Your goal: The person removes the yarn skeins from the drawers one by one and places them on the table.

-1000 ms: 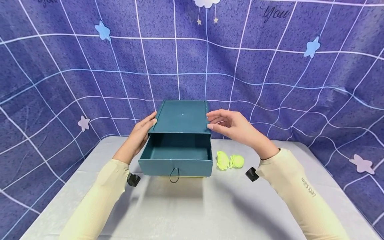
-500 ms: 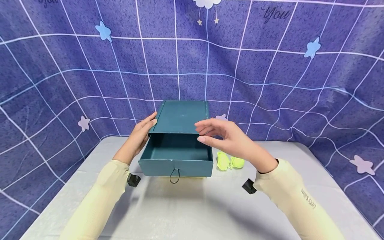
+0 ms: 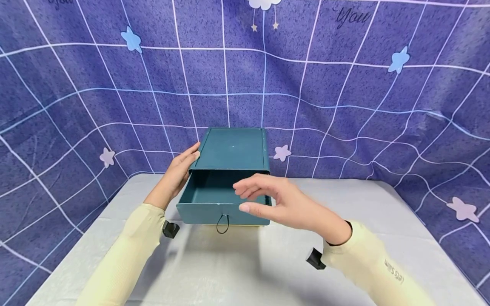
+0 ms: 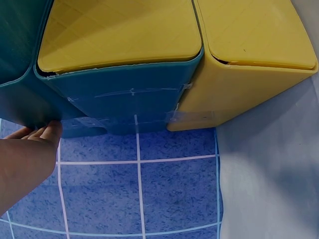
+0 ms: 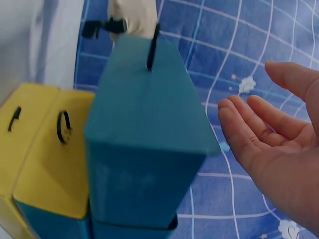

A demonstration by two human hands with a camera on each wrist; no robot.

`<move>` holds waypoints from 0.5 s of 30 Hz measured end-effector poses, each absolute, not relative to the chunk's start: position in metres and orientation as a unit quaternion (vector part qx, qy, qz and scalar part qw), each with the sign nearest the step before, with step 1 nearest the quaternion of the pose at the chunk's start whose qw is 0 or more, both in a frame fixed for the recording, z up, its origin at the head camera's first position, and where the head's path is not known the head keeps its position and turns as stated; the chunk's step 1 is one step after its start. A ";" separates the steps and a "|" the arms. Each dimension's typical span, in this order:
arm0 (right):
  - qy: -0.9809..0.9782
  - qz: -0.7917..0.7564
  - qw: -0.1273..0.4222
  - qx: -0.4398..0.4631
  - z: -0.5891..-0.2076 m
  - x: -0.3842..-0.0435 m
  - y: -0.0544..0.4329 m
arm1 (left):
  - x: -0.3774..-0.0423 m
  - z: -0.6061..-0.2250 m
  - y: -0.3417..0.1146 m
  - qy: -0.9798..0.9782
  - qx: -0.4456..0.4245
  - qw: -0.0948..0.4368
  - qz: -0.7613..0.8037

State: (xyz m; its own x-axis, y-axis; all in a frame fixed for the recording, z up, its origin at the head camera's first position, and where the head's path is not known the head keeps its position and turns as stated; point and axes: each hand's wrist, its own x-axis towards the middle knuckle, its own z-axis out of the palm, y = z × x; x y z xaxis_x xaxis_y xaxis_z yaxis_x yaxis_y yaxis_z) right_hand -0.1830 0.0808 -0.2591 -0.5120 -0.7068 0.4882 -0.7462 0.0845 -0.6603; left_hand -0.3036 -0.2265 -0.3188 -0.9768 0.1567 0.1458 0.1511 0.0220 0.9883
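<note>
Purple-blue cloth printed with pale grid lines [image 3: 245, 72] hangs behind a teal plastic drawer box [image 3: 233, 148], its matching teal drawer [image 3: 206, 213] out toward 6 o'clock.

On the pale cloth-covered table [image 3: 214, 272], the box tops a stack with 2 yellow plastic drawer fronts [image 4: 122, 32] below it, clear tape [image 4: 194, 117] across their joins. At the box's 9 o'clock, the left hand [image 3: 176, 170] rests its fingers along the side wall without wrapping it; toward 4 o'clock, the right hand [image 3: 272, 197] hangs over the drawer's near corner, relaxed, grasping nothing. The thin-walled drawer should be light, stiff and slightly slippery; its black cord loop [image 5: 153, 47] at 6 o'clock, or the front rim, looks the best hold. Smooth flat panels contrast with the yellow fronts' faint diamond texture.
</note>
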 end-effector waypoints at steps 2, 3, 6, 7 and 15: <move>-0.731 0.462 0.018 0.503 -0.263 -0.178 0.079 | -0.303 -0.318 -0.226 0.716 0.108 0.001 0.690; -0.728 0.461 0.015 0.507 -0.265 -0.176 0.078 | -0.303 -0.318 -0.226 0.716 0.107 0.002 0.690; -0.723 0.456 0.009 0.519 -0.272 -0.169 0.075 | -0.303 -0.318 -0.226 0.717 0.104 0.003 0.689; -0.724 0.454 0.005 0.519 -0.275 -0.166 0.074 | -0.303 -0.318 -0.226 0.717 0.105 0.004 0.689; -0.764 0.411 -0.019 0.498 -0.298 -0.152 0.069 | -0.303 -0.318 -0.225 0.714 0.102 0.006 0.692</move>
